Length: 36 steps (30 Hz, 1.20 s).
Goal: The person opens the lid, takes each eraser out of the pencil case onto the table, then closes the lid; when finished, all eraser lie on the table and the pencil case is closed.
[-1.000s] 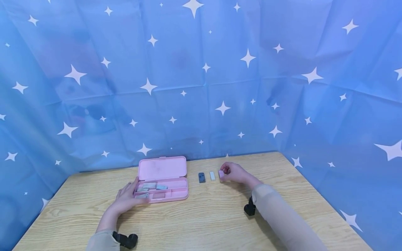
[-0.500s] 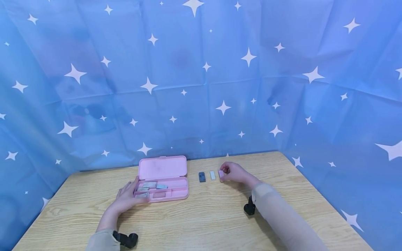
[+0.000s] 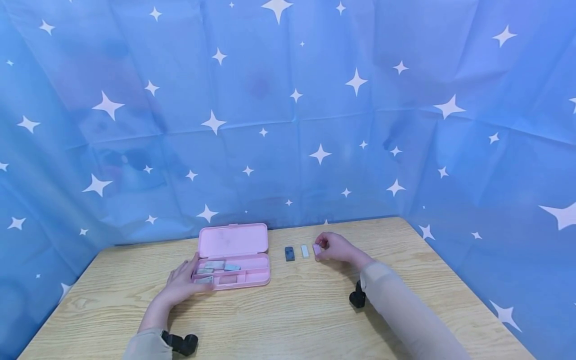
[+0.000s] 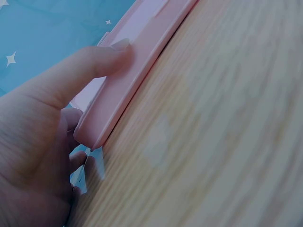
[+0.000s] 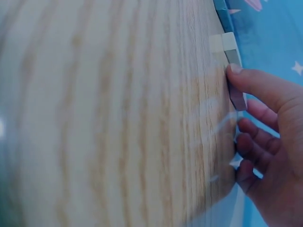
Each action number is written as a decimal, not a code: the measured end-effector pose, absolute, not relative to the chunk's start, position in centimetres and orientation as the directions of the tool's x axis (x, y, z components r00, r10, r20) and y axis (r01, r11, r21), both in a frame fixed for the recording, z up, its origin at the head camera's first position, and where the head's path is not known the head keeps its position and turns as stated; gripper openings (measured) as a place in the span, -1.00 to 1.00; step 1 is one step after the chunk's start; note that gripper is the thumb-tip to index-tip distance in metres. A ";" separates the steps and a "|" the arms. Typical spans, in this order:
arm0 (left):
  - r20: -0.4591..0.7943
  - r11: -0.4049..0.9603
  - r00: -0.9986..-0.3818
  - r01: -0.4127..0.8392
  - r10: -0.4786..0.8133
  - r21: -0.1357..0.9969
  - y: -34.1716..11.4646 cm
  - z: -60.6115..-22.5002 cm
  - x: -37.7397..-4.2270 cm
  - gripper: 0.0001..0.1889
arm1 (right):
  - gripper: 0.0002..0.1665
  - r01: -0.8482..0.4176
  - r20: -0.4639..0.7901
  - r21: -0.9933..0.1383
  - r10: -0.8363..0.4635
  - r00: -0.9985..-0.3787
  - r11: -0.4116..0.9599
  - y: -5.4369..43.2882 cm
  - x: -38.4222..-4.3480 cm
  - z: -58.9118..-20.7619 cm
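An open pink pencil case (image 3: 233,239) lies on the table with its lid folded back. My left hand (image 3: 180,284) grips its left end; in the left wrist view the thumb (image 4: 111,57) presses the front wall and the fingers bend behind the end. Farther right, my right hand (image 3: 338,248) pinches a small lilac eraser (image 3: 317,249) between thumb and fingers, low at the tabletop. To its left, in a row, lie a white eraser (image 3: 305,251) and a dark blue-grey one. The right wrist view shows the lilac eraser (image 5: 238,98) under the thumb, close behind the white one.
Several pale, bluish and pinkish blocks sit in the case's compartments, such as a light blue block (image 3: 232,268) and a pink block (image 3: 227,280). The wooden table (image 3: 279,320) ends at a blue star-patterned curtain (image 3: 270,165) behind and at both sides.
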<state>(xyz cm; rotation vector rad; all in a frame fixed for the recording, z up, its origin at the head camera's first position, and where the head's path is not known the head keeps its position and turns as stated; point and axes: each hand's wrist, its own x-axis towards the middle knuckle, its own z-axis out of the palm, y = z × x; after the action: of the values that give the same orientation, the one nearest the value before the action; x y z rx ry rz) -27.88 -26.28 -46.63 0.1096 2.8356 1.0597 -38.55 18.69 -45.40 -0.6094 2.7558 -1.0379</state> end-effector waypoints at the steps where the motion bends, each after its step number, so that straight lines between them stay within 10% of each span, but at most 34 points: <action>1: -0.081 0.754 -0.991 0.027 0.106 0.656 -26.3 -46.6 -27.9 0.26 | -0.58 -0.323 0.014 -0.654 -0.415 -0.910 0.684 18.7 -38.5 -45.4; 19: -0.056 0.742 -0.992 0.049 0.116 0.669 -26.3 -46.7 -28.0 0.27 | -0.46 -0.347 -0.013 -0.634 -0.457 -0.889 0.692 18.2 -38.6 -42.4; 36: -0.074 0.753 -0.992 0.028 0.101 0.657 -26.4 -46.9 -28.0 0.28 | -0.54 -0.515 -0.081 -0.576 -0.672 -0.736 0.634 10.3 -38.5 -40.0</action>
<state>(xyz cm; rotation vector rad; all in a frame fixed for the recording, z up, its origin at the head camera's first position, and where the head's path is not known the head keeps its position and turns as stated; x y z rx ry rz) -28.02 -26.42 -46.90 0.1056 2.8430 1.0625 -38.53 10.33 -40.03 -0.9580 2.5697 -0.7738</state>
